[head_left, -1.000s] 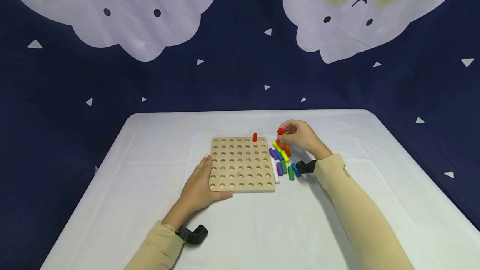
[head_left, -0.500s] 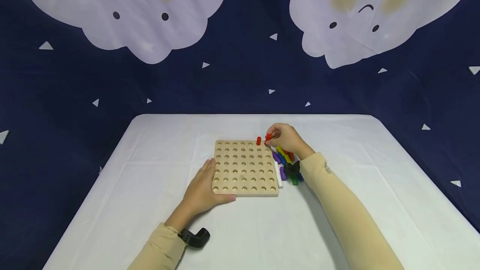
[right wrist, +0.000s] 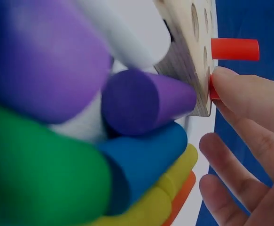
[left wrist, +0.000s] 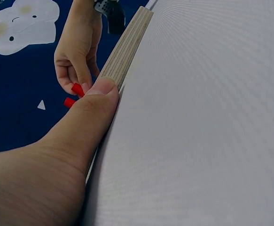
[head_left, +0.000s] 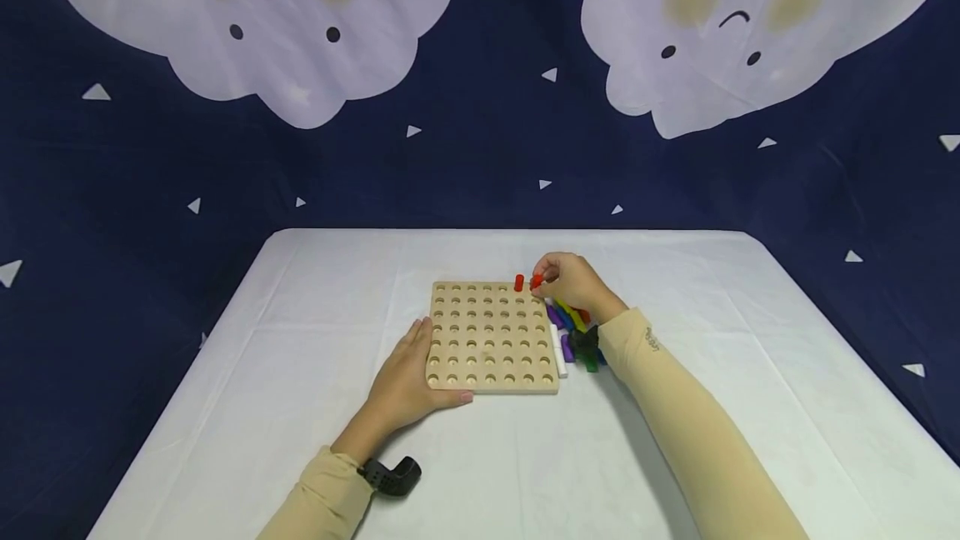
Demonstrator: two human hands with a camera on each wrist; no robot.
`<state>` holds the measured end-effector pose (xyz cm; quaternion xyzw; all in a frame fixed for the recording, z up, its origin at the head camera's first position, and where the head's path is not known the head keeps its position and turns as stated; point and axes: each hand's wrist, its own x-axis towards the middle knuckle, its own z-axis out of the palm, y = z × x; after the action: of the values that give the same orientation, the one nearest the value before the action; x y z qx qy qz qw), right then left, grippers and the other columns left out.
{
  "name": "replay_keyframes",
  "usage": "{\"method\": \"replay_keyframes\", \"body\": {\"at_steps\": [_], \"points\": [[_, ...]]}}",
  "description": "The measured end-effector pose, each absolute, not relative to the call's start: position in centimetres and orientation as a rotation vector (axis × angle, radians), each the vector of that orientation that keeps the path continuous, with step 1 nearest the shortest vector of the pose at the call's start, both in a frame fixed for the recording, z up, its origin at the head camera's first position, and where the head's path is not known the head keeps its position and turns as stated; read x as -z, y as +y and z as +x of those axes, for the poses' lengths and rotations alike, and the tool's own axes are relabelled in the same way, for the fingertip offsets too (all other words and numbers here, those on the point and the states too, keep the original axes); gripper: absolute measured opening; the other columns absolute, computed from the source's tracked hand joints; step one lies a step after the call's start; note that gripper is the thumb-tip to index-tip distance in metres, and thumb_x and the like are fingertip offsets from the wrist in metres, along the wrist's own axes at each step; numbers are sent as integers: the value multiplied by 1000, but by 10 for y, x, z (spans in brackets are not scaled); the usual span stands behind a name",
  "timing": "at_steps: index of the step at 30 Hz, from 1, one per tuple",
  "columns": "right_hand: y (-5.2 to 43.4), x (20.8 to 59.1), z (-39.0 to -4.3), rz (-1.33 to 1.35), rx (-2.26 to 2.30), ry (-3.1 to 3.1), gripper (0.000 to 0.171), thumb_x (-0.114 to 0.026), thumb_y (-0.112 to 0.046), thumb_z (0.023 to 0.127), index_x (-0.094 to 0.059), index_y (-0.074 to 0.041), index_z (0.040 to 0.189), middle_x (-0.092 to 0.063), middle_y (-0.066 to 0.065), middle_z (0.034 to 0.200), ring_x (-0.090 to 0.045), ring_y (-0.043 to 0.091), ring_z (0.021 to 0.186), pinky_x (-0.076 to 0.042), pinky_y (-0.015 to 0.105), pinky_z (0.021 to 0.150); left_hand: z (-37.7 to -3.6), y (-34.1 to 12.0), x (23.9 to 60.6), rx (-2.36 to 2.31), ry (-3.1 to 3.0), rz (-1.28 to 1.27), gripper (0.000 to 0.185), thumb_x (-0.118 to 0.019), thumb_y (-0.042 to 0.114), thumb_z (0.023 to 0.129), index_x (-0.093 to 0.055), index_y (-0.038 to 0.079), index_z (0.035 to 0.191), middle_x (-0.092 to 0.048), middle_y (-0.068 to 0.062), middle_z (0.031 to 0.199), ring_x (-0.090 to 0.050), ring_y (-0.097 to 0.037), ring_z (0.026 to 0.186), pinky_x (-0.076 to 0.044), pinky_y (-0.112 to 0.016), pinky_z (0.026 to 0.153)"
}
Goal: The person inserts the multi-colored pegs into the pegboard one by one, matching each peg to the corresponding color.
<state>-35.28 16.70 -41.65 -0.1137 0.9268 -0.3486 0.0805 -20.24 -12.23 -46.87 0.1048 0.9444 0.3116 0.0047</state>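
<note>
Red peg (head_left: 536,281) being pinched upright in the fingertips of the right hand (head_left: 572,283), hovering over the far right corner of the wooden pegboard (head_left: 491,337), just beside a second red peg (head_left: 519,282) standing in the far row. Left hand (head_left: 406,374) lying flat, fingers straight, pressing against the pegboard's near left corner. Loose coloured pegs (head_left: 572,332) piling along the board's right edge on the white table (head_left: 300,407).

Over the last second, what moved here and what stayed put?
The right hand carried a small red cylindrical peg leftward from above the loose coloured pegs to the square wooden pegboard's far right corner. The left hand stayed on the board; the planted red peg stayed.
</note>
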Motion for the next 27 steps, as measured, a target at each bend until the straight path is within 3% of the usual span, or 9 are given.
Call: {"method": "replay_keyframes", "body": {"at_steps": [5,9,14,22,27], "points": [[171,410,-351,-399,1004,2770,35,-82,-25,83,-68,-12,113,-69,9,118,-61,28,114,-51,47,102,-203,-121,468,-980,2966,326,140,-83,71,59,-14,-1,158,-16,-18,165,-18,-33,154,-25,-51,123],[183,404,-350,-405,1009,2788,44,-78,-28,86,-66,-9,124,-69,9,122,-62,30,113,-53,46,99,-203,-121,470,-974,2962,323,141,-81,73,59,-13,0,158,-15,-17,166,-17,-34,154,-25,-52,123],[204,398,-347,-315,966,2807,42,-74,-29,89,-65,-7,123,-70,10,115,-63,28,101,-56,39,87,-203,-121,470,-971,2955,318,141,-81,74,59,-11,2,158,-14,-16,166,-16,-32,154,-23,-51,123],[232,401,-335,-197,692,2773,46,-76,-36,86,-67,-5,119,-68,12,113,-60,27,102,-50,44,92,-203,-121,470,-971,2957,324,141,-81,73,59,-12,0,158,-14,-17,166,-16,-33,154,-24,-52,123],[237,405,-327,-197,642,2736,38,-78,-29,85,-70,-4,112,-71,11,106,-63,23,93,-53,38,85,-202,-121,470,-962,2953,316,142,-82,72,58,-12,0,158,-14,-16,166,-16,-33,154,-24,-51,123]]}}
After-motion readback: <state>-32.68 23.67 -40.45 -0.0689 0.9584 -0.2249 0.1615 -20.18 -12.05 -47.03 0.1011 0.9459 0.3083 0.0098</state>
